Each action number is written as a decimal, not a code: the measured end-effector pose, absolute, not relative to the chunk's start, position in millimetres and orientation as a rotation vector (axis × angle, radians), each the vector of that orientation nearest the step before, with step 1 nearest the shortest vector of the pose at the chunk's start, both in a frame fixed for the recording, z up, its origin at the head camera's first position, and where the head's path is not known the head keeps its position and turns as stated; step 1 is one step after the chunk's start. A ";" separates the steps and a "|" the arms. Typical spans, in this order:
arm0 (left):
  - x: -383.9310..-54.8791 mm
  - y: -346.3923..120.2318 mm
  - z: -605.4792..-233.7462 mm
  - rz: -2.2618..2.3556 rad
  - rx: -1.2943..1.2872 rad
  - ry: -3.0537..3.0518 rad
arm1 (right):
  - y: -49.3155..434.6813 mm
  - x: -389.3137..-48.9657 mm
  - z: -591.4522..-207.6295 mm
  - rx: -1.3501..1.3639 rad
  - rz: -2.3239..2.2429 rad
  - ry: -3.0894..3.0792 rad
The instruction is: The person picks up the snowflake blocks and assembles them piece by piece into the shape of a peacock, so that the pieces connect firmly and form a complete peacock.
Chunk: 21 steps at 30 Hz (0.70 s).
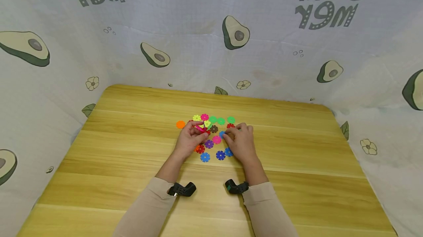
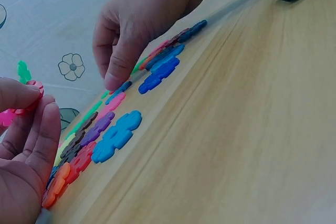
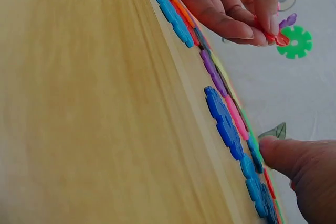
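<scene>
Head view: above the worktop (image 1: 304, 137), the left hand (image 1: 190, 141) pinches a red disc (image 1: 206, 131); the right hand (image 1: 242, 143) touches a blue disc (image 1: 221, 134), gripped or not I cannot tell. Left wrist view: that blue disc is beside a pink disc (image 2: 111, 106). Right wrist view: a green disc (image 3: 302, 50) shows beside the red disc.

head view looks forward and down from afar; close, tilted wrist views look across the same discs (image 1: 209, 144).

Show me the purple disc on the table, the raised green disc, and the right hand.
Purple disc (image 1: 209, 144): head view, middle of its face.
Green disc (image 3: 302, 45): right wrist view, beside its centre hole.
Right hand (image 1: 242, 143): head view, its back.
</scene>
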<state>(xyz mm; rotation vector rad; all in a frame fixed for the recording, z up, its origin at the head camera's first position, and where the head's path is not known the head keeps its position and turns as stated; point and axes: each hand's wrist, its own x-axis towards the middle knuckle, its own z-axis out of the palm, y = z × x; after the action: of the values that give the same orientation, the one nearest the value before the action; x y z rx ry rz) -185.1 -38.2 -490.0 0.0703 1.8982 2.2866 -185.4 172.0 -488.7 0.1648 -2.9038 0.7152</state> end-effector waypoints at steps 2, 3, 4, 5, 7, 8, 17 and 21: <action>-185.3 -37.9 -489.8 2.279 0.064 1.895 | 171.4 -185.2 -488.2 0.149 0.722 -2.901; -185.3 -37.9 -489.8 2.277 0.061 1.892 | 171.1 -185.1 -488.1 0.142 0.723 -2.911; -185.3 -37.8 -489.7 2.274 0.059 1.890 | 170.8 -185.1 -488.0 0.138 0.724 -2.923; -185.2 -37.8 -489.6 2.272 0.054 1.889 | 170.4 -185.0 -488.0 0.132 0.729 -2.936; -185.0 -37.6 -489.6 2.275 0.046 1.878 | 169.8 -184.8 -488.2 0.123 0.751 -2.956; -184.9 -37.5 -489.5 2.280 0.043 1.867 | 169.7 -184.7 -488.5 0.119 0.762 -2.962; -184.1 -37.4 -489.0 2.291 0.020 1.838 | 168.1 -185.2 -486.6 0.112 0.944 -2.942; -184.3 -36.9 -489.0 2.292 0.012 1.834 | 165.2 -184.8 -485.4 0.140 1.267 -2.779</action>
<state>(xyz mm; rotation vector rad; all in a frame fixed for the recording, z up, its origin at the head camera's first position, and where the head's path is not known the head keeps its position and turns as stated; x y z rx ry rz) -184.3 -36.9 -489.0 0.0115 1.8341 2.2919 -184.8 165.2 -485.4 0.1398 -2.7791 1.2669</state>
